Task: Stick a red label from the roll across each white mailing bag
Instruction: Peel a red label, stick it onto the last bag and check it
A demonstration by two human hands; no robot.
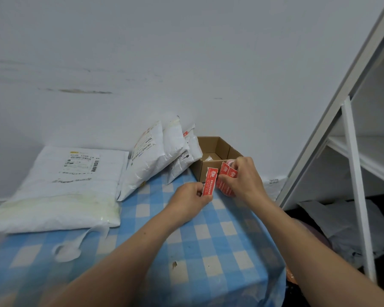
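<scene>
The left hand (191,197) pinches the lower end of a red label (209,184) between thumb and curled fingers; the label is a narrow glossy strip with white print, standing nearly upright above the table. Just beside it, the right hand (245,180) curls its fingers round the roll of labels (227,177), whose outer red strips bend loosely over one another. Whether the label is fully torn from the roll is not clear. Both hands hover over the far right corner of the table, which is covered by a thin tablecloth (208,240) in soft blue and white checks. Behind the hands sits a small open cardboard box (212,144) of plain brown card. To its left, several puffy white mailing bags (151,160) with printed address slips lean against the wall, their plastic crinkled. A larger flat mailing bag (60,191), rectangular and padded, lies at the left of the table. A curled white paper strip (68,251) rests on the cloth near it. A white metal shelf (353,173) stands to the right.
</scene>
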